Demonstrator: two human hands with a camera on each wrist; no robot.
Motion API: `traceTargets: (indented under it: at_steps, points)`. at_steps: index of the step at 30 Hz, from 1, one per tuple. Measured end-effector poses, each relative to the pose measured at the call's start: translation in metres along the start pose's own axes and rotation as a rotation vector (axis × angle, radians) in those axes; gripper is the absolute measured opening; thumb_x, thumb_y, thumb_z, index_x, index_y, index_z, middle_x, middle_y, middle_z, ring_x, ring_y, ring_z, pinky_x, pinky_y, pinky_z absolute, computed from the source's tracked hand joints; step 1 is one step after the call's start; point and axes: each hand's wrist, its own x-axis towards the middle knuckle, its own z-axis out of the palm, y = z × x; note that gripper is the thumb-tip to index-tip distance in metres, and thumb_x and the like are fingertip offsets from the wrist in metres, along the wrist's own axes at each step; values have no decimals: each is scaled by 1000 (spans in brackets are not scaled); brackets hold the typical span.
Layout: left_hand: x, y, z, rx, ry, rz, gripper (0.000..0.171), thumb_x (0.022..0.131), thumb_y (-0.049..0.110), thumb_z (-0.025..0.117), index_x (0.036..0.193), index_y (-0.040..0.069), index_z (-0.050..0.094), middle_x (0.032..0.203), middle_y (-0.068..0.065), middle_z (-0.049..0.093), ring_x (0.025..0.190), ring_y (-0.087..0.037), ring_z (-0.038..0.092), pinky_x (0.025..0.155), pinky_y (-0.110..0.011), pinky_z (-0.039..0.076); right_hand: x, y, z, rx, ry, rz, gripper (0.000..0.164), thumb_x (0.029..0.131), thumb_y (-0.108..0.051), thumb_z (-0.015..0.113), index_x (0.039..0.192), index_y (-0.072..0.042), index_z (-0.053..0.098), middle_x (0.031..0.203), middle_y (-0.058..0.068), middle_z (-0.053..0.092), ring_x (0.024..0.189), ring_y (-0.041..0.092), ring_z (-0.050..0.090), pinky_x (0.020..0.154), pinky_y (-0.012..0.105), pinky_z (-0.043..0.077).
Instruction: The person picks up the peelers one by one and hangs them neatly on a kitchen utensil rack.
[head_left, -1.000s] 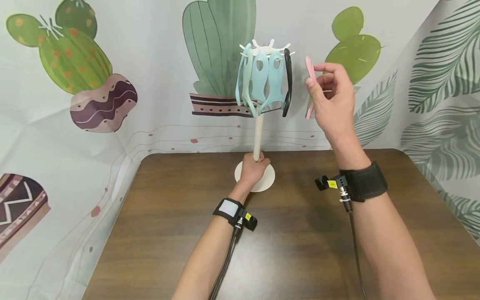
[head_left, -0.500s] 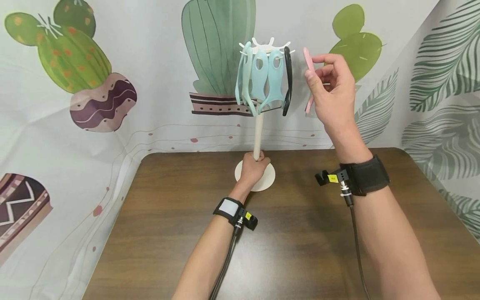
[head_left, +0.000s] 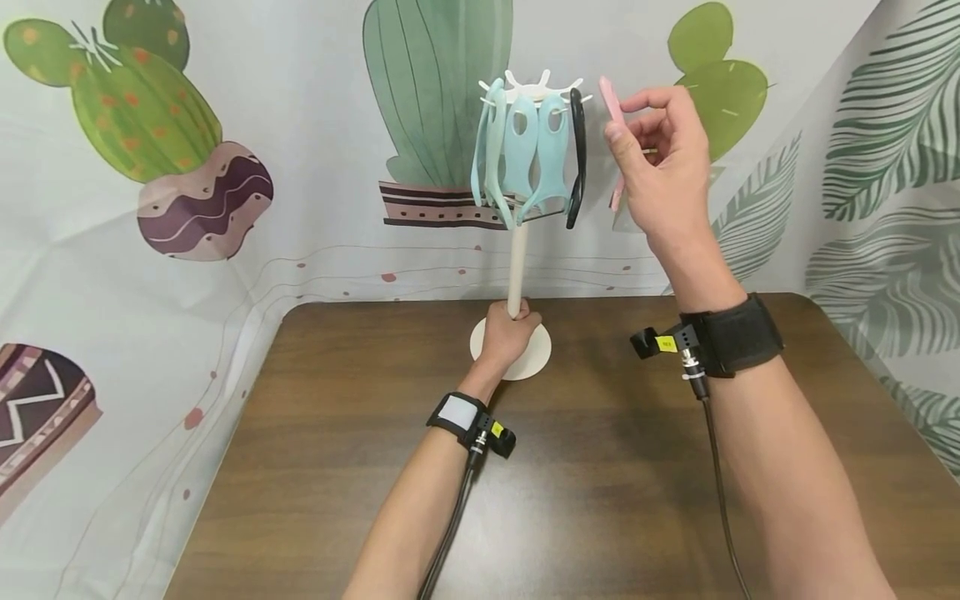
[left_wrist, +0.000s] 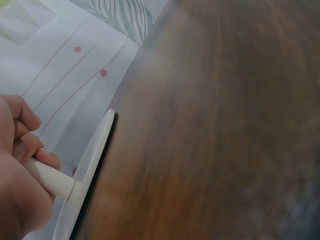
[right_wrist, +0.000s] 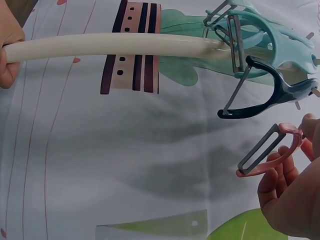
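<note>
My left hand (head_left: 506,333) grips the lower pole of a cream hanging stand (head_left: 517,262), just above its round base (head_left: 536,360). Several light-blue Y-shaped peelers (head_left: 553,154) hang by their handle holes from the white spoked top, with a black peeler (head_left: 578,158) on the right side. To the right of that one, my right hand (head_left: 675,167) pinches a pink peeler (head_left: 611,100) between thumb and fingers, held upright and apart from the rack. In the right wrist view the pink peeler (right_wrist: 272,164) shows its metal blade hanging below the fingers.
Under the stand lies a brown wooden table (head_left: 360,467). A cloth backdrop (head_left: 322,167) printed with cacti and leaves hangs behind it. White prongs (head_left: 546,77) stick out at the rack's rear. Cables (head_left: 722,500) run from both wrist cameras along the forearms.
My right hand has risen with the pink peeler and come slightly left, up to the height of the rack's prongs. The left hand stays on the pole.
</note>
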Motion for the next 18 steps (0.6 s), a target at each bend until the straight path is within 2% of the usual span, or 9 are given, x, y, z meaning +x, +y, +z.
traceTargets:
  at_steps: [11, 18]
  points:
    - [1, -1, 0, 7, -15, 25, 42, 91, 8, 63, 60, 20, 38, 56, 9, 26, 52, -12, 27, 45, -28, 25, 4, 0, 6, 34, -23, 2, 15, 101, -6, 70, 116, -9, 67, 87, 0, 58, 80, 15, 54, 75, 27, 42]
    - [0, -1, 0, 10, -5, 23, 41, 91, 8, 63, 60, 20, 38, 56, 8, 26, 53, -13, 28, 47, -28, 26, 8, 9, 8, 27, -33, 9, 17, 101, -8, 70, 118, -10, 67, 88, -1, 58, 83, 15, 54, 75, 27, 41]
